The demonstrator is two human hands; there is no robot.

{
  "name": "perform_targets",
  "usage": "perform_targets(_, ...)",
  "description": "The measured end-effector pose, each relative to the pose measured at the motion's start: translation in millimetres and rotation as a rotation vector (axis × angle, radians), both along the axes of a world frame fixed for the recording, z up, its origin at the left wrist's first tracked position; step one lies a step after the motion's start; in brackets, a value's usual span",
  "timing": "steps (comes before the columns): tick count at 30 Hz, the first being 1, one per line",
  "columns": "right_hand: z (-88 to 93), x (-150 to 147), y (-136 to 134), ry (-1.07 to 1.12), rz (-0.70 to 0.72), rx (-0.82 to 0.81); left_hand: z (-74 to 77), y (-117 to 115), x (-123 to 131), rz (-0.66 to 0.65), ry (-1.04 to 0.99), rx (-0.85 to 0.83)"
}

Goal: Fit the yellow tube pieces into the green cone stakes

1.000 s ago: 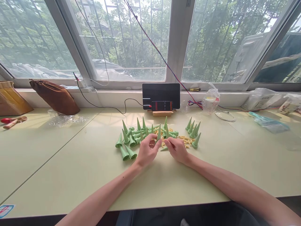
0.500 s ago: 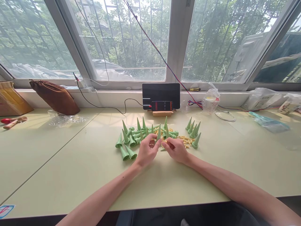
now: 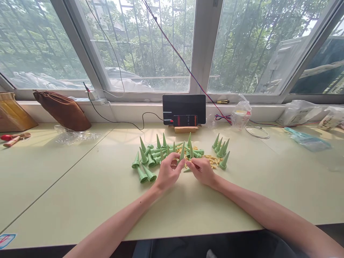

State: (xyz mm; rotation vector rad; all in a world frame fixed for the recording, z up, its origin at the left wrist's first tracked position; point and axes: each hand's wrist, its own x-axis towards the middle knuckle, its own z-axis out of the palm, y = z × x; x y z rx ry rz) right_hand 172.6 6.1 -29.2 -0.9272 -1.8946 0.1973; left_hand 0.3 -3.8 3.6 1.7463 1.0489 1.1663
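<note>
green cone (image 3: 182, 152), one: tip up between your hands, pinched narrowly by your left hand (image 3: 168, 172), your right hand (image 3: 202, 172) just beside, its hold impossible to tell; liable to slip should that pinch loosen.

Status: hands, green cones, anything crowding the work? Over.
Left hand: holding green cone, tip up. Right hand: pinched beside it, contents unclear. Yellow pieces and other cones crowd nearby.

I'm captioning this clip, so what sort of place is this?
Probably an indoor workspace: a pale table bearing green cones and small yellow parts, set beneath large windows.
</note>
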Motion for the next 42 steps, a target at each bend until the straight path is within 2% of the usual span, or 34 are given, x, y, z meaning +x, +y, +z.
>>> perform_targets(11,-1.0,-1.2,-2.6,0.092,-0.022,-0.088,2.5,0.7,0.7,0.044,-0.031,-0.003)
perform_targets(21,-4.8,-1.2,0.5,0.063,-0.013,-0.015,0.8,1.1,0.8,0.047,-0.013,0.021)
perform_targets(34,-4.2,-1.4,-1.0,0.068,-0.007,-0.055,0.0,1.6,0.6,0.048,-0.002,0.024)
perform_targets(42,-6.1,-1.1,0.7,0.062,-0.005,-0.016,-0.7,2.0,0.2,0.053,0.013,0.031)
